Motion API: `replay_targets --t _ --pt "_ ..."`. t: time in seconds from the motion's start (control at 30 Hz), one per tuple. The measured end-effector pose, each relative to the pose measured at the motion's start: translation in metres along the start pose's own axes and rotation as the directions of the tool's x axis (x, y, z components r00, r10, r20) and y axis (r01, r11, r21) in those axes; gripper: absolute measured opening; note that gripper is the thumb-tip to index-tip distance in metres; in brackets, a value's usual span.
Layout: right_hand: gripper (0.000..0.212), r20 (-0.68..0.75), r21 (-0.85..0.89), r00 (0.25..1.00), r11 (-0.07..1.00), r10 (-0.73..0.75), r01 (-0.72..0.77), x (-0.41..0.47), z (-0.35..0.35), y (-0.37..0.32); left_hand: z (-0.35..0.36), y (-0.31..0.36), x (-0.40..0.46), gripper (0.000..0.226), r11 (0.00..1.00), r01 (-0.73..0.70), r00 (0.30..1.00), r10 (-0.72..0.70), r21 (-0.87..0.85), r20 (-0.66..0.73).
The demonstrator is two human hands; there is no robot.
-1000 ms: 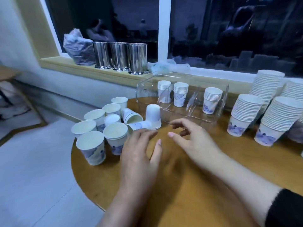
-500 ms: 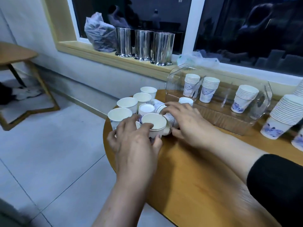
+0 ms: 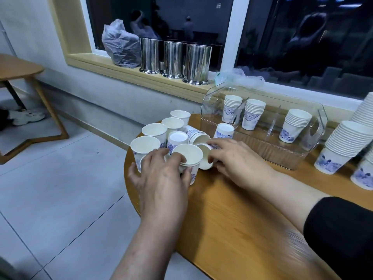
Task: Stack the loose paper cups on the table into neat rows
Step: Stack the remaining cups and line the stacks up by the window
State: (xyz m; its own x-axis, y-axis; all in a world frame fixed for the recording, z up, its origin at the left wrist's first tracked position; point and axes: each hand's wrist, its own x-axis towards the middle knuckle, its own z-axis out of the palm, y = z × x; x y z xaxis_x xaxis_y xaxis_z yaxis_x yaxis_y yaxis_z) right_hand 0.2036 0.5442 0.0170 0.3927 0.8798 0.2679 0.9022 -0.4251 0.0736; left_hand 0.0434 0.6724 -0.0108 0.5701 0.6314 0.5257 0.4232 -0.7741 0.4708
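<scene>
I am gripping an upright paper cup with my left hand while my right hand is holding a tipped cup just left of the clear organizer tray, where three short stacks are sitting, leaving roughly nine loose.

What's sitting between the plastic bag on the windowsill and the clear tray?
Three steel canisters stand in a row on the sill, between the bag and the tray, in the head view.

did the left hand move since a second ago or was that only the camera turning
Yes. The left hand moved forward from bare wood on the table to the loose cups, now gripping an upright cup by its rim.
</scene>
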Motion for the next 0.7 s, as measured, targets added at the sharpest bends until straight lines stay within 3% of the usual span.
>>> replay_targets --t 0.1,0.2,0.27,0.37,0.47,0.53,0.7 --pt "0.006 -0.061 -0.037 0.998 0.999 -0.017 0.015 -0.012 -0.004 0.009 -0.001 0.002 0.001 0.021 1.0 -0.017 1.0 0.017 -0.004 0.003" --pt "0.015 -0.097 0.002 0.995 1.0 0.031 -0.031 -0.027 -0.011 0.018 -0.002 0.004 0.0 0.02 0.999 -0.039 0.999 0.039 -0.008 -0.006" --pt "0.011 -0.207 0.116 0.971 0.988 0.12 -0.098 -0.039 -0.018 0.022 -0.003 0.006 -0.002 0.021 0.998 -0.05 0.999 0.05 -0.023 -0.007" --pt "0.008 -0.375 0.39 0.857 0.899 0.353 -0.199 -0.057 -0.037 0.022 -0.005 0.014 -0.005 0.023 0.993 -0.106 0.994 0.105 -0.06 -0.012" --pt "0.01 -0.393 0.617 0.778 0.768 0.49 -0.172 -0.072 -0.06 0.013 -0.002 0.026 -0.012 0.023 0.971 -0.202 0.979 0.203 -0.127 -0.007" --pt "0.008 -0.382 0.657 0.787 0.741 0.484 -0.137 -0.079 -0.07 0.007 0.004 0.032 -0.018 0.024 0.947 -0.262 0.963 0.27 -0.183 0.015" --pt "0.011 -0.265 0.593 0.884 0.788 0.384 -0.165 -0.088 -0.065 0.001 0.017 0.048 -0.034 0.036 0.909 -0.3 0.942 0.329 -0.288 0.057"
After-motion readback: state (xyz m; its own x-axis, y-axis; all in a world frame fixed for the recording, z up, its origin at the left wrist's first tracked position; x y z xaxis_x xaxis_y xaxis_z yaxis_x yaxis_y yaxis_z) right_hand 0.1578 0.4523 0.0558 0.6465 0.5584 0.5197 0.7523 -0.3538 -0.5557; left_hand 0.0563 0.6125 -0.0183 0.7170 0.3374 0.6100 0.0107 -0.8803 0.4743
